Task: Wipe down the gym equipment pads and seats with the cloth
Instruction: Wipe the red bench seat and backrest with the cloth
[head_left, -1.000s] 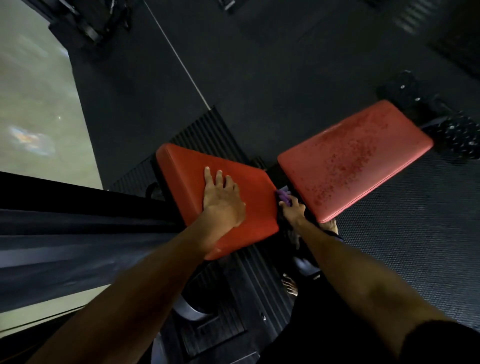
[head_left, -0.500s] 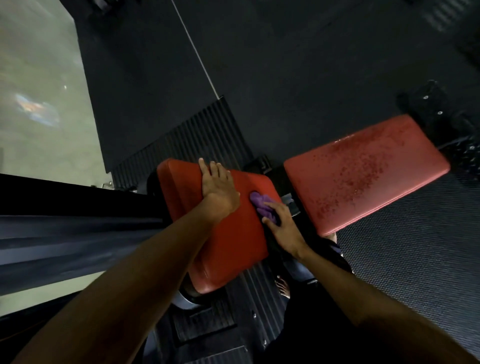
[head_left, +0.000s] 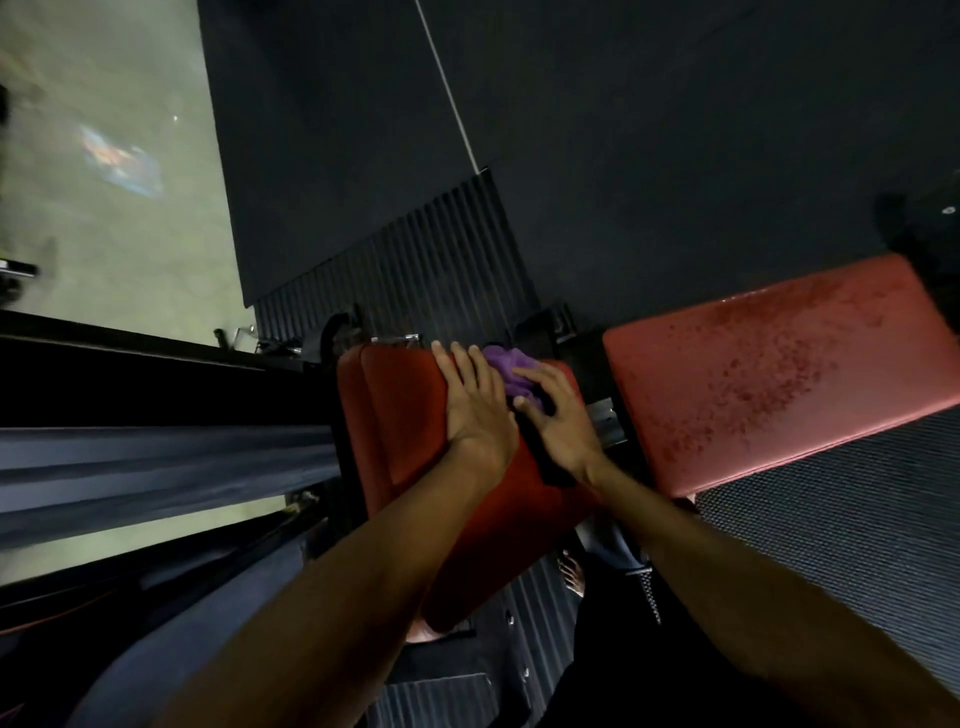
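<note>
Your two bare forearms come in from the bottom edge, and a bare foot (head_left: 571, 574) shows on the ground between them, just beside the near end of the seat pad

Your left hand (head_left: 475, 410) lies flat on the red seat pad (head_left: 400, 426), fingers straight and together, tips at the pad's far edge, gripping nothing

Your right hand (head_left: 558, 423) sits just beside it, touching or almost touching the left, fingers spread and bent over the bunched purple cloth (head_left: 506, 366); the thumb is tucked against the cloth's near side, so it grips the cloth and presses it down on the pad

The cloth is at the far right corner of the seat pad, between the two hands' fingertips, partly under your right fingers

To the right, apart from the seat pad across a dark gap with black metal brackets, is a second red pad (head_left: 769, 374), its top speckled with darker spots

A long black bar (head_left: 156, 387) runs in from the left up to the seat pad

Beyond the pads is a ribbed black plate (head_left: 431, 260), then dark floor (head_left: 649, 130) with a thin white line (head_left: 447, 88), and pale floor (head_left: 114, 234) far left
</note>
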